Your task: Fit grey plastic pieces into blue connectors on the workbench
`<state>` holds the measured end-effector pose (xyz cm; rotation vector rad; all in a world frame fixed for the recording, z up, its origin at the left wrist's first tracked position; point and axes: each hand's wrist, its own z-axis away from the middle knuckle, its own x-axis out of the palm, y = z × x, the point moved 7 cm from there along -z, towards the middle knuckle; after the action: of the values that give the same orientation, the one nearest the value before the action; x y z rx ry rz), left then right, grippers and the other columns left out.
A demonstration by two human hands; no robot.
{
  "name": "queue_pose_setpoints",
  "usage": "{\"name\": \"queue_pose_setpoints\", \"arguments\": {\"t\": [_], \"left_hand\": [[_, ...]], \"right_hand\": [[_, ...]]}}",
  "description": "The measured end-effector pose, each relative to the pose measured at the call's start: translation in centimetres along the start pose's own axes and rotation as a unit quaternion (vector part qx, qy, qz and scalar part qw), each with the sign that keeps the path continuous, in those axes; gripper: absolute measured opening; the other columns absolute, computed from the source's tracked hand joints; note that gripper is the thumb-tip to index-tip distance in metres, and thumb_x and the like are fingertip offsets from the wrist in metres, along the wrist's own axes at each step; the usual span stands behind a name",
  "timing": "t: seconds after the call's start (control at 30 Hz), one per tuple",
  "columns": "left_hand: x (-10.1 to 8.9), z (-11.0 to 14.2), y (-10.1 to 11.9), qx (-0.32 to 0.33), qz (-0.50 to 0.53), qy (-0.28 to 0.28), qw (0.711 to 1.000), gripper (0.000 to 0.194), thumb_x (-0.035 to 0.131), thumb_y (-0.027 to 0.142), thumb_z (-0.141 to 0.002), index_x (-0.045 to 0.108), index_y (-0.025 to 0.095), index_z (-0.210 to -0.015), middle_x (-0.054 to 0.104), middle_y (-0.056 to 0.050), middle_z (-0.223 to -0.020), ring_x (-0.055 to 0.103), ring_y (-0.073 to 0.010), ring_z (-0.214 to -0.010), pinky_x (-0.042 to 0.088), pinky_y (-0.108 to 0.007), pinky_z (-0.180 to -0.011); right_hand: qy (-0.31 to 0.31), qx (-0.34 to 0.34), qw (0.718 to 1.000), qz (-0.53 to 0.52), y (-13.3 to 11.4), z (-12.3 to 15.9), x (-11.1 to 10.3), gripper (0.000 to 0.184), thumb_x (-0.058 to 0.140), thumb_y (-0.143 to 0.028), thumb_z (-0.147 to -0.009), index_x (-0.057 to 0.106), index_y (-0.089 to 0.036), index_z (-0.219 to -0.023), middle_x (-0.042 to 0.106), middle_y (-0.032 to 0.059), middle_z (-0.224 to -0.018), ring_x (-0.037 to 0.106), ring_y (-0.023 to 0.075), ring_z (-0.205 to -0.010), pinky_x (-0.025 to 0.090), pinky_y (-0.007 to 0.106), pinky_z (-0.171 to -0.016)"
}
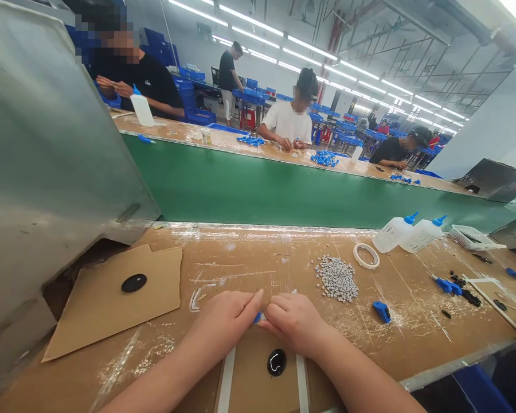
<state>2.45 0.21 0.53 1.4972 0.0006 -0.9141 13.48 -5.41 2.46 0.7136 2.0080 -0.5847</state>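
My left hand (234, 310) and my right hand (294, 321) meet low in the middle of the head view, both with fingers closed. A small blue plastic part (257, 317) shows between them at the left fingertips; most of it is covered. What the right fingers pinch is hidden, though a bit of something whitish shows beside the blue. Just below the hands lies a cardboard sheet (258, 396) with white tape strips along its sides. On it sits a round black piece (276, 362) with a glossy, wet-looking surface.
Beyond my hands lie a pile of small grey pieces (337, 278), a tape roll (366, 256) and a blue part (382, 311). Two white bottles (393, 234) stand farther right. Left is cardboard (112, 304) with a black disc (134, 283). Several people work behind a green partition (258, 183).
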Motion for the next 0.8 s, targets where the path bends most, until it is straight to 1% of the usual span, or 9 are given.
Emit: {"name": "queue_pose_setpoints", "arguments": {"t": [0.07, 0.1, 0.17, 0.23, 0.33, 0.43, 0.53, 0.67, 0.8], "left_hand": [[0.6, -0.1, -0.4, -0.006, 0.042, -0.074, 0.996, 0.057, 0.042, 0.062, -0.092, 0.030, 0.021, -0.054, 0.030, 0.002, -0.052, 0.025, -0.0133, -0.053, 0.016, -0.030, -0.055], [0.3, -0.3, -0.8, -0.012, 0.056, -0.082, 0.995, 0.058, 0.045, 0.063, -0.091, 0.030, 0.021, -0.053, 0.029, 0.003, -0.052, 0.024, -0.0126, -0.053, 0.015, -0.029, -0.054], [-2.2, -0.8, -2.0, -0.034, 0.080, -0.023, 0.996, 0.059, 0.054, 0.061, -0.088, 0.033, 0.020, -0.052, 0.030, 0.003, -0.051, 0.022, -0.0110, -0.051, 0.013, -0.028, -0.053], [-5.4, -1.3, -3.2, -0.059, 0.170, 0.055, 0.982, 0.056, 0.054, 0.059, -0.090, 0.037, 0.020, -0.053, 0.029, 0.004, -0.049, 0.019, -0.0094, -0.049, 0.012, -0.025, -0.051], [-7.6, -1.8, -3.2, -0.045, 0.401, 0.065, 0.913, 0.056, 0.045, 0.061, -0.098, 0.041, 0.020, -0.061, 0.024, 0.007, -0.047, 0.015, -0.0078, -0.044, 0.016, -0.022, -0.046], [-7.5, -1.8, -1.6, 0.014, 0.538, 0.053, 0.841, 0.055, 0.046, 0.063, -0.100, 0.043, 0.018, -0.067, 0.031, 0.007, -0.051, 0.020, -0.0060, -0.042, 0.022, -0.018, -0.043], [-6.2, -1.7, -0.5, 0.042, 0.608, 0.023, 0.792, 0.049, 0.046, 0.060, -0.101, 0.045, 0.018, -0.076, 0.042, 0.005, -0.061, 0.028, -0.0050, -0.043, 0.026, -0.016, -0.043], [-5.8, -1.2, 0.2, 0.061, 0.635, 0.005, 0.770, 0.041, 0.048, 0.060, -0.100, 0.046, 0.021, -0.089, 0.052, 0.002, -0.078, 0.032, -0.0044, -0.045, 0.025, -0.015, -0.042], [-5.2, -0.6, 1.0, 0.065, 0.643, -0.026, 0.763, 0.036, 0.053, 0.057, -0.100, 0.043, 0.023, -0.094, 0.046, 0.005, -0.077, 0.026, -0.0036, -0.045, 0.022, -0.013, -0.040]], "right_hand": [[-0.001, -0.005, 1.000, -0.007, -0.2, 0.1, 0.0, 0.051, 0.028, -0.047, -0.114, 0.048, -0.021, -0.076, 0.057, 0.0009, -0.071, 0.050, 0.0145, -0.062, 0.031, 0.028, -0.056], [-0.003, -0.003, 1.000, -0.013, -0.1, 0.2, -0.1, 0.051, 0.026, -0.046, -0.115, 0.047, -0.021, -0.075, 0.056, 0.0009, -0.071, 0.050, 0.0144, -0.062, 0.031, 0.028, -0.056], [0.004, 0.029, 0.999, -0.031, 0.7, 0.6, -0.7, 0.051, 0.024, -0.044, -0.115, 0.045, -0.021, -0.074, 0.054, 0.0005, -0.069, 0.047, 0.0140, -0.060, 0.029, 0.028, -0.055], [0.045, 0.105, 0.991, -0.064, 2.3, 1.2, -1.9, 0.050, 0.024, -0.043, -0.114, 0.041, -0.022, -0.073, 0.050, -0.0003, -0.066, 0.044, 0.0136, -0.058, 0.029, 0.028, -0.055], [0.103, 0.187, 0.969, -0.125, 4.2, 2.1, -3.0, 0.048, 0.028, -0.044, -0.113, 0.039, -0.022, -0.072, 0.046, -0.0007, -0.066, 0.044, 0.0137, -0.059, 0.031, 0.027, -0.057], [0.095, 0.200, 0.961, -0.167, 4.5, 2.3, -2.3, 0.048, 0.033, -0.045, -0.112, 0.039, -0.022, -0.071, 0.046, -0.0009, -0.065, 0.045, 0.0143, -0.058, 0.032, 0.028, -0.057], [0.073, 0.251, 0.942, -0.212, 5.4, 2.9, -0.8, 0.047, 0.038, -0.046, -0.111, 0.041, -0.022, -0.070, 0.045, -0.0017, -0.063, 0.046, 0.0146, -0.058, 0.032, 0.028, -0.055], [0.048, 0.275, 0.926, -0.254, 5.9, 3.3, 0.4, 0.046, 0.041, -0.047, -0.110, 0.050, -0.020, -0.074, 0.047, -0.0018, -0.064, 0.048, 0.0149, -0.060, 0.033, 0.027, -0.056], [0.038, 0.266, 0.933, -0.241, 5.4, 2.9, 0.1, 0.050, 0.040, -0.050, -0.110, 0.050, -0.020, -0.071, 0.049, -0.0017, -0.063, 0.049, 0.0143, -0.059, 0.033, 0.026, -0.056]]}}
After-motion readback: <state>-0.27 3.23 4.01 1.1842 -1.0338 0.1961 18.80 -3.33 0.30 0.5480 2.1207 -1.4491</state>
